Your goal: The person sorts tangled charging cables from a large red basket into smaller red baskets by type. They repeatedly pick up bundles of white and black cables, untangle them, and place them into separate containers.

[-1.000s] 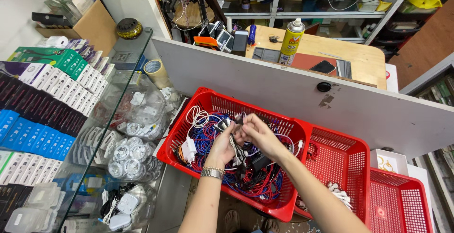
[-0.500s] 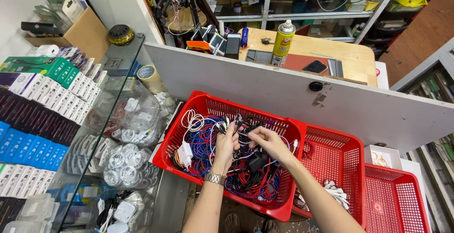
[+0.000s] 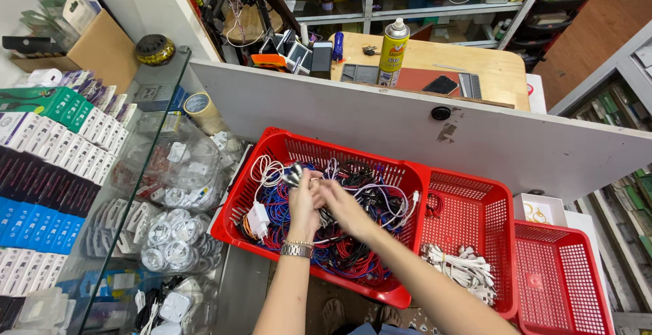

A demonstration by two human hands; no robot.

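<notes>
Red basket (image 3: 285,146), hands (image 3: 326,202) gripping upright cable (image 3: 293,174)

1 head view looks steeply down, close above the red basket (image 3: 285,146) of cables

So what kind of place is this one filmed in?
Most likely a small phone-accessory or electronics repair shop: both hands work in a red basket of tangled cables, beside a glass counter of boxed stock, with a workbench behind.
</notes>
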